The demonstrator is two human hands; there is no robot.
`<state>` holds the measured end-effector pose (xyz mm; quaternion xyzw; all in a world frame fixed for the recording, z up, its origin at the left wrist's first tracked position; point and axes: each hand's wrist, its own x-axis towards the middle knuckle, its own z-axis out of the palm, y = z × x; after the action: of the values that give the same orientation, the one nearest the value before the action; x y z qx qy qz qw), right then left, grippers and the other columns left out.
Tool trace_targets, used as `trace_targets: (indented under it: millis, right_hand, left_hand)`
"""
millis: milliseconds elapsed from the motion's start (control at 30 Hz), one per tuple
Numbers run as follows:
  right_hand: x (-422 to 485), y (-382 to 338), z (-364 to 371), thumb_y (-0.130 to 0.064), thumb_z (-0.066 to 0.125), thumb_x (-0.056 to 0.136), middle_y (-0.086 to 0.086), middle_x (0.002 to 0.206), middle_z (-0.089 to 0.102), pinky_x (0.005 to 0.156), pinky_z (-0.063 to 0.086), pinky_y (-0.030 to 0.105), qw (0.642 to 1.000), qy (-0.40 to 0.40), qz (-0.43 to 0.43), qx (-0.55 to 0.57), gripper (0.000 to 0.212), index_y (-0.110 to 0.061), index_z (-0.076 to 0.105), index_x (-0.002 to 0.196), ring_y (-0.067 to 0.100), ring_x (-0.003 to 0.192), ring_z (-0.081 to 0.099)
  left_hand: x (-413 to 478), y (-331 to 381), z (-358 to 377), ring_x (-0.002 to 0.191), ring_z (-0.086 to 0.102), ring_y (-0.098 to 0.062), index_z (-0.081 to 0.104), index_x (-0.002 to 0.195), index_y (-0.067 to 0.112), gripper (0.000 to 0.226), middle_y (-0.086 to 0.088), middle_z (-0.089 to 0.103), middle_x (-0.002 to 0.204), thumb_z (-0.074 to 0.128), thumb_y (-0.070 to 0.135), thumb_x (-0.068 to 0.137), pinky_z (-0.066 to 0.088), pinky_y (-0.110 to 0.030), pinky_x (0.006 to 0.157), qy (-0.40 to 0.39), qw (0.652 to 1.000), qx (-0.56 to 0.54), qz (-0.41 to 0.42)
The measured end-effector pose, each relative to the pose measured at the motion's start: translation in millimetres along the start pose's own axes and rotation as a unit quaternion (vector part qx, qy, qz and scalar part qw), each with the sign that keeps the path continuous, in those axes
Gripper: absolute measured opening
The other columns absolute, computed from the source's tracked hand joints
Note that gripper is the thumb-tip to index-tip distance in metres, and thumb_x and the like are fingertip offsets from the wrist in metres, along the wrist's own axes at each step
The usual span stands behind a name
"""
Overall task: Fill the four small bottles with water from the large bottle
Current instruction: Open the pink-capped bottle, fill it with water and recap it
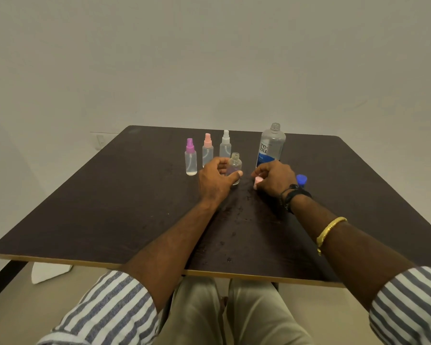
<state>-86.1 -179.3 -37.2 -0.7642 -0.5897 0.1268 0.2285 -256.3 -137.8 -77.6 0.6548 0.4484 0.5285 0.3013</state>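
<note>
At frame centre on the dark brown desk (110, 195), the left hand (215, 181) grips an uncapped small clear plastic bottle (234, 166); the right hand (275, 179) pinches a pink spray cap (257, 180).

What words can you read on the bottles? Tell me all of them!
"re-nu": on the large bottle's label.
Small print on its blue band: too blurred to read.
Purple-capped bottle, pink-capped bottle, white-capped bottle, open small bottle: no writing visible.
</note>
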Motion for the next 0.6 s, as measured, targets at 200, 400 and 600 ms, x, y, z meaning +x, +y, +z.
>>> trace_targets:
  millis: [200, 400, 600]
  right_hand:
    - [-4, -4, -9, -0.044, 0.080, 0.082, -0.002, 0.105, 0.073, 0.085, 0.058, 0.037, 0.997, 0.079, -0.011, -0.004, 0.032, -0.023, 0.073, 0.105, 0.018, 0.096, 0.067]
    - [-3, -8, -22, -0.041, 0.073, 0.086, 0.002, 0.099, 0.074, 0.067, 0.048, 0.027, 0.963, 0.259, 0.013, 0.070, 0.022, -0.020, 0.072, 0.089, 0.019, 0.089, 0.067]
    - [9, -3, -18, -0.052, 0.079, 0.079, 0.009, 0.119, 0.053, 0.079, 0.043, 0.025, 0.947, 0.310, 0.044, 0.075, 0.057, -0.015, 0.054, 0.114, 0.022, 0.109, 0.054]
  left_hand:
    - [1, 2, -1, 0.095, 0.067, -0.010, 0.068, 0.117, 0.010, 0.045, -0.004, 0.073, 0.111, 0.086, 0.029, 0.080, 0.051, -0.006, 0.074, 0.002, 1.000, -0.004, -0.002]
    - [3, 3, -1, 0.094, 0.066, -0.011, 0.068, 0.117, 0.010, 0.044, -0.005, 0.073, 0.112, 0.085, 0.029, 0.081, 0.052, -0.012, 0.079, 0.002, 1.000, -0.001, -0.008]
    - [6, 1, -1, 0.097, 0.068, -0.012, 0.067, 0.118, 0.011, 0.046, -0.004, 0.073, 0.113, 0.086, 0.030, 0.080, 0.057, -0.021, 0.085, -0.005, 1.000, -0.001, -0.017]
